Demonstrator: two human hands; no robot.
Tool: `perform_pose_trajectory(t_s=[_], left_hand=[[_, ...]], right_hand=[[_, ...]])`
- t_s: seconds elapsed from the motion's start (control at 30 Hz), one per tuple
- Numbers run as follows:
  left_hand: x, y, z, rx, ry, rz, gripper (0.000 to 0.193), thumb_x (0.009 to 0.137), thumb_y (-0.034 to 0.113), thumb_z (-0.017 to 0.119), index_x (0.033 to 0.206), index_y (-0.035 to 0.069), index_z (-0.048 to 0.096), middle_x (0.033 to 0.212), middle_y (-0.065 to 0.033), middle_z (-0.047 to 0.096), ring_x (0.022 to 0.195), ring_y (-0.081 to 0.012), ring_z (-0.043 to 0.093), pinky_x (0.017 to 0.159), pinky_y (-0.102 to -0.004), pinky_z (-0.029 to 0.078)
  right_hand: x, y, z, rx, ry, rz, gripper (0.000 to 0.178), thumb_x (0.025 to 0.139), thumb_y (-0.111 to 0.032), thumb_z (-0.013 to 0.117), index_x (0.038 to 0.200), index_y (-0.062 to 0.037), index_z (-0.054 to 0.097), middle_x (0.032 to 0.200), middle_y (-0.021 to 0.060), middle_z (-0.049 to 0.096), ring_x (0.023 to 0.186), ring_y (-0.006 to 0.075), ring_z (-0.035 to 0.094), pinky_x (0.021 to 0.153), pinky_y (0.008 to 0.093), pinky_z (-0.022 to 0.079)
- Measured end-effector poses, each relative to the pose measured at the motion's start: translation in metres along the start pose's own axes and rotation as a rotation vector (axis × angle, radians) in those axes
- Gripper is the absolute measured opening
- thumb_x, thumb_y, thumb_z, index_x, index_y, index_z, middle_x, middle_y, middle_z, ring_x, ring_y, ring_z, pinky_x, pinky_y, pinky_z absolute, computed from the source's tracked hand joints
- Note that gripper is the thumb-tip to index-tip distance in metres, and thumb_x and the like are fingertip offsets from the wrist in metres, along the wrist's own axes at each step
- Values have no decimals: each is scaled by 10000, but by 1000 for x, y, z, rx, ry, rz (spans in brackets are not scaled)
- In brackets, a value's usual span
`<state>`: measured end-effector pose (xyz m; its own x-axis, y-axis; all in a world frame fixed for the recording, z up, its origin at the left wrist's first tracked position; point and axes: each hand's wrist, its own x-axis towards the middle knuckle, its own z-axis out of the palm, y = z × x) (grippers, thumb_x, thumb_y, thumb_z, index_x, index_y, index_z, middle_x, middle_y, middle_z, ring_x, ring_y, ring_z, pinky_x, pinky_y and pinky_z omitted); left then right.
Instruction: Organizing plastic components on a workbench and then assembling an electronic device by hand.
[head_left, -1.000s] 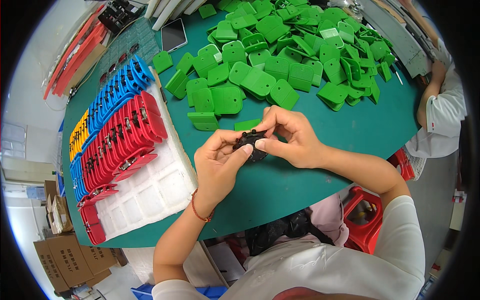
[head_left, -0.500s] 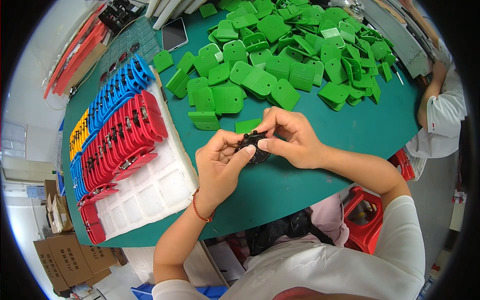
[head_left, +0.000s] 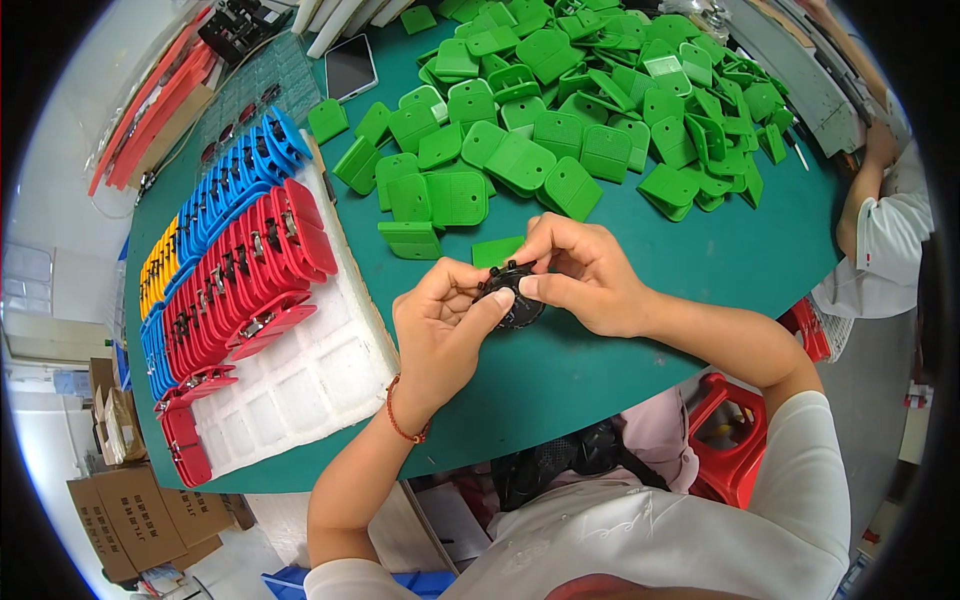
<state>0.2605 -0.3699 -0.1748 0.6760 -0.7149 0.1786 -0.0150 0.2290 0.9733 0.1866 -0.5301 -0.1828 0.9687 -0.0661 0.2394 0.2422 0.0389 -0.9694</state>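
Between both hands, above the front part of the table, is a round black part (head_left: 521, 312) with small knobs along its upper rim; its exact kind is unclear. My left hand (head_left: 440, 325) pinches its left side, thumb across the face. My right hand (head_left: 588, 278) grips the upper right edge between thumb and fingers. Just beyond the fingertips lies a single green plastic piece (head_left: 496, 251), partly covered by the hands. Farther back spreads a large heap of folded green plastic pieces (head_left: 520, 160).
At left, a white foam tray (head_left: 300, 400) holds rows of red clips (head_left: 245, 250), blue clips (head_left: 225, 185) and yellow clips (head_left: 158, 265). A phone (head_left: 350, 68) lies behind. Another person's arm (head_left: 868, 185) rests at the far right, and a red stool (head_left: 728, 435) stands below the table edge.
Almost nothing differs. Both hands keep their hold on the round black part, which has shifted very slightly to the right.
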Motion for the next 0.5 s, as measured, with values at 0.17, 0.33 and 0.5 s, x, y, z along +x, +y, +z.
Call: perform_pose_trajectory(t_s=[0.17, 0.33, 0.5], left_hand=[[0, 0, 1, -27, 10, -5, 104, 774, -59, 549, 861, -60, 493, 827, -82, 591, 725, -52, 534, 599, -167, 434], [0, -2, 1, -44, 10, 28, 118, 777, -58, 539, 885, -60, 492, 857, -96, 592, 747, -71, 545, 629, -178, 445], [-1, -3, 0, -18, 0, 47, 128, 776, -56, 539, 897, -63, 496, 857, -98, 593, 747, -73, 548, 632, -181, 449]], right_hand=[[0, 2, -1, -19, -5, -5, 132, 761, -7, 565, 875, -8, 498, 796, 18, 427, 708, 70, 416, 627, 211, 373], [0, -1, 0, -36, -1, 0, 155, 756, -13, 582, 881, -16, 489, 792, 17, 425, 703, 71, 415, 632, 216, 377], [0, -2, 0, -40, -4, -21, 160, 753, -14, 589, 877, -17, 489, 787, 17, 424, 700, 72, 413, 626, 214, 372]])
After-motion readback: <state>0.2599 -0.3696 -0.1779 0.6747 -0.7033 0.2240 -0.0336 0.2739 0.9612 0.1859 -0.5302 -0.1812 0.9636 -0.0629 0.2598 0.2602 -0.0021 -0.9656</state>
